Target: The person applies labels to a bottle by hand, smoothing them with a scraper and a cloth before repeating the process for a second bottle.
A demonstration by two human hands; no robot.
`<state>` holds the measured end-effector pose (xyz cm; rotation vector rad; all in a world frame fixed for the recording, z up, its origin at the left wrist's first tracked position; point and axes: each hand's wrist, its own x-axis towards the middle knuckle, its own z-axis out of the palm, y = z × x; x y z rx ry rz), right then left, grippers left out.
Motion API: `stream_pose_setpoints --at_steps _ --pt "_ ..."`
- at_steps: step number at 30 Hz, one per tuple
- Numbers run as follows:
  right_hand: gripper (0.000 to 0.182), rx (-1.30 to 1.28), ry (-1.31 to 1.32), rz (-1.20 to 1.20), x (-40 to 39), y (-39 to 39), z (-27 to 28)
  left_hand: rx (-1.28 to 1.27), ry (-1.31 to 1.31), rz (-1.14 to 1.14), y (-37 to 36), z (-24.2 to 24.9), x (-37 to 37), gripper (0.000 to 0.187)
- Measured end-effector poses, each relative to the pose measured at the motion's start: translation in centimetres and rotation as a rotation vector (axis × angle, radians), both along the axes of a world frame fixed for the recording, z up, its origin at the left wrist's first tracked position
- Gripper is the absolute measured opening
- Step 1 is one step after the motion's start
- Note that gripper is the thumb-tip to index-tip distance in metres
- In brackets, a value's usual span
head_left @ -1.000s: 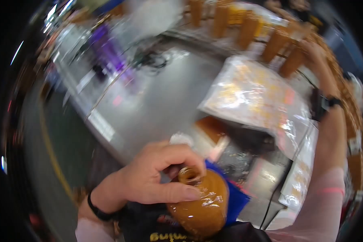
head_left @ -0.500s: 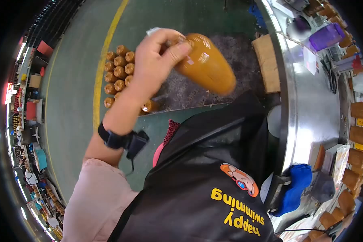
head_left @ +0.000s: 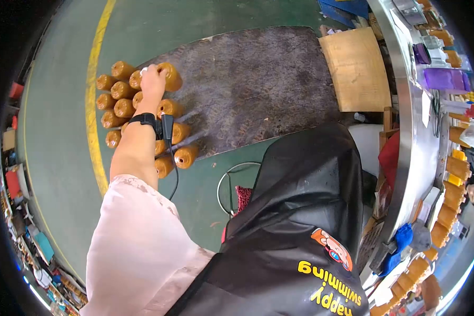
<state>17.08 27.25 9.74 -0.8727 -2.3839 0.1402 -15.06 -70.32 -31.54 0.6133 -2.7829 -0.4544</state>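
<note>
My left hand point(head_left: 152, 83) reaches out to the upper left, its fingers closed on the top end of an amber-brown wrapped cylinder point(head_left: 171, 78). That cylinder stands at the edge of a group of similar amber cylinders point(head_left: 123, 90) on a dark, worn board point(head_left: 258, 79). Others stand near my forearm, among them one at the near edge of the board point(head_left: 186, 156). The forearm covers part of the group. A black strap with a small device is on my left wrist. My right hand is out of view.
A light wooden board point(head_left: 355, 68) lies right of the dark board. A metal worktop point(head_left: 424, 152) runs down the right, with a purple container point(head_left: 445, 79), a blue cloth point(head_left: 403, 239) and rows of brown pieces point(head_left: 454, 197). A metal ring point(head_left: 221, 184) is by my black apron point(head_left: 300, 210).
My left hand has moved away to the left with the cylinder, from above the dark board to the group. The view has shifted, showing more of the board and worktop.
</note>
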Motion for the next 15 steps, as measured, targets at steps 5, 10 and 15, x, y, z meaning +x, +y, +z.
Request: stream_pose_setpoints --at_steps 5,10,15 --pt "0.044 0.003 0.043 -0.093 2.4 -1.1 4.9 0.024 -0.185 0.153 -2.2 -6.1 -0.5 0.037" --pt "0.043 0.035 0.077 -0.135 4.6 -1.6 9.3 0.068 -0.238 0.221 -3.2 -10.6 0.5 0.039" --pt "0.041 0.040 0.127 -0.121 8.2 -1.9 13.5 -0.053 -0.407 0.230 -2.7 -9.1 -0.4 0.049"
